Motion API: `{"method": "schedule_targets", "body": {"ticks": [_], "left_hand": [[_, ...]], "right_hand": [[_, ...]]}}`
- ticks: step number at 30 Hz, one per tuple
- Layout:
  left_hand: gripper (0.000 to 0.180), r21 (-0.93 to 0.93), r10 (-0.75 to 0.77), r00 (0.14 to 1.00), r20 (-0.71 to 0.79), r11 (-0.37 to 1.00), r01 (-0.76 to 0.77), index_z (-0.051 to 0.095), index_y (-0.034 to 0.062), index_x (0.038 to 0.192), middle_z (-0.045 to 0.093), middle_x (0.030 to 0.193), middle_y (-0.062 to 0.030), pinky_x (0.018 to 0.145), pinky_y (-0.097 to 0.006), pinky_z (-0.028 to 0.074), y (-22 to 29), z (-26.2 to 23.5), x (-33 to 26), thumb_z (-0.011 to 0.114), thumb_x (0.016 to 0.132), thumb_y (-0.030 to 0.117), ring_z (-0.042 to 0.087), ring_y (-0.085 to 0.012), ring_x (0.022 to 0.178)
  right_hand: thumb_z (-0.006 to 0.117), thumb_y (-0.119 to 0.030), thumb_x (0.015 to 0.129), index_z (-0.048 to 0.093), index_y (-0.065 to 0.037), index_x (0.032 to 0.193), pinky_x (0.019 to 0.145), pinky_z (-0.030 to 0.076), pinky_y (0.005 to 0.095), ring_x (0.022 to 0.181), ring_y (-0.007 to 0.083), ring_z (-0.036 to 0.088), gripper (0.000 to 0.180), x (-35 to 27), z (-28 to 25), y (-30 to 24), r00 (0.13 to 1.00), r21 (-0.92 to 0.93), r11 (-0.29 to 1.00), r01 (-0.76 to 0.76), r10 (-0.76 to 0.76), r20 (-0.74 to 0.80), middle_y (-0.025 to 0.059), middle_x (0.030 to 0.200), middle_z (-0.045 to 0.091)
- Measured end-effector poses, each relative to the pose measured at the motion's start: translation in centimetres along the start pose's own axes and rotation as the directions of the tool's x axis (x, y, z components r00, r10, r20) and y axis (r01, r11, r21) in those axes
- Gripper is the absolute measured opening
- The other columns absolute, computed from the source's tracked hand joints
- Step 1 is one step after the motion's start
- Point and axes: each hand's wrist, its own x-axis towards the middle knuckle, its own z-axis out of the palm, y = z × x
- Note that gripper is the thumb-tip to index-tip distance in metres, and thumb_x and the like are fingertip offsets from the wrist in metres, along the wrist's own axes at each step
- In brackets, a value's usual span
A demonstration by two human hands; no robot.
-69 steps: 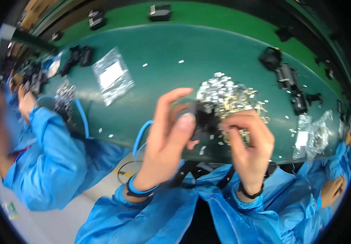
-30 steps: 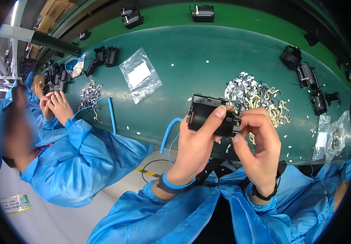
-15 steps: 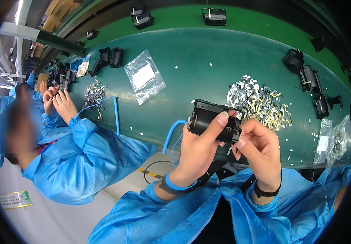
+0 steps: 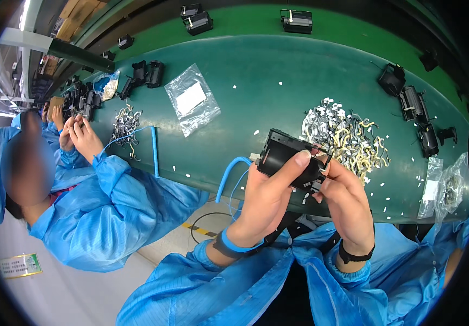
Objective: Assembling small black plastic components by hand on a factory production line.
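My left hand (image 4: pixel 264 204) grips a black plastic housing (image 4: pixel 284 156) from its left side, with the thumb lying across its curved middle. The housing is tilted, its right end lower, above the near edge of the green table. At that right end my right hand (image 4: pixel 348 204) is closed, thumb and index finger pinched against the corner. Whatever small piece sits between those fingertips is mostly hidden. Just beyond the housing lies a heap of short cables (image 4: pixel 345 136), grey, black and yellowish, with white connectors.
A clear bag with a white label (image 4: pixel 192 100) lies left of centre. More black housings (image 4: pixel 412 103) and clear bags (image 4: pixel 445 187) are at the right. Further housings (image 4: pixel 297 20) stand on the far green strip. At left a co-worker (image 4: pixel 98 201) in blue works beside another cable pile (image 4: pixel 126 126).
The housing has tilted so that its right end points lower, and both hands have turned slightly with it. Housings on the far strip have shifted to the right.
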Motion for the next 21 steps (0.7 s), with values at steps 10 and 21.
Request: {"method": "schedule_targets", "body": {"ticks": [10,21], "left_hand": [[0.026,-0.081,0.130,0.979,-0.156,0.986,-0.144,0.061,0.0012,0.126,0.070,0.112,-0.0078,0.090,-0.035,0.055,0.1,0.4,0.8,0.058,0.106,0.016,0.067,-0.0173,0.105],[0.079,0.096,0.307,0.907,0.289,0.933,-0.347,0.031,0.0070,0.160,0.030,0.162,-0.0103,0.118,-0.040,0.035,-4.1,0.7,-1.9,0.072,0.093,0.015,0.043,-0.0244,0.141]], "right_hand": [[0.069,0.007,0.083,0.066,0.005,0.111,0.089,0.051,0.0366,0.099,0.0302,0.064,0.028,1.8,3.5,2.4,0.606,-0.659,0.473,0.585,-0.795,-0.033,0.0198,0.109,0.067],[0.056,0.001,0.103,0.060,0.005,0.122,0.095,0.050,0.0347,0.110,0.0214,0.058,0.019,-0.3,-1.8,3.1,0.494,-0.700,0.512,0.498,-0.831,-0.256,0.0118,0.119,0.055]]}}
